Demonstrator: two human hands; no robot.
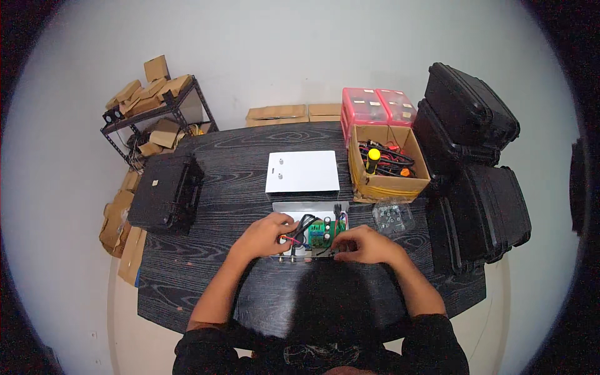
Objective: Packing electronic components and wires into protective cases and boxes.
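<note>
Before me on the table lies a white metal housing (286, 207), open at the top, with a green circuit board (317, 236) inside it. My left hand (265, 236) is at the housing's left end, fingers closed on thin wires (304, 223) beside the board, black with some red. At the board's right side, my right hand (369, 245) has thumb and forefinger brought together near the front edge; what is between them is too small to make out. Small metal connectors (292, 258) stick out of the housing's front left edge. Behind it rests a white cover (306, 172) with two small fittings.
Right of the housing, a clear tray (394, 217) holds small metal parts. A cardboard box (390, 189) behind it contains cables and a yellow-handled tool (373, 160), next to pink drawers (364, 107). Black cases (497, 209) stack on the right; another case (164, 192) stands left.
</note>
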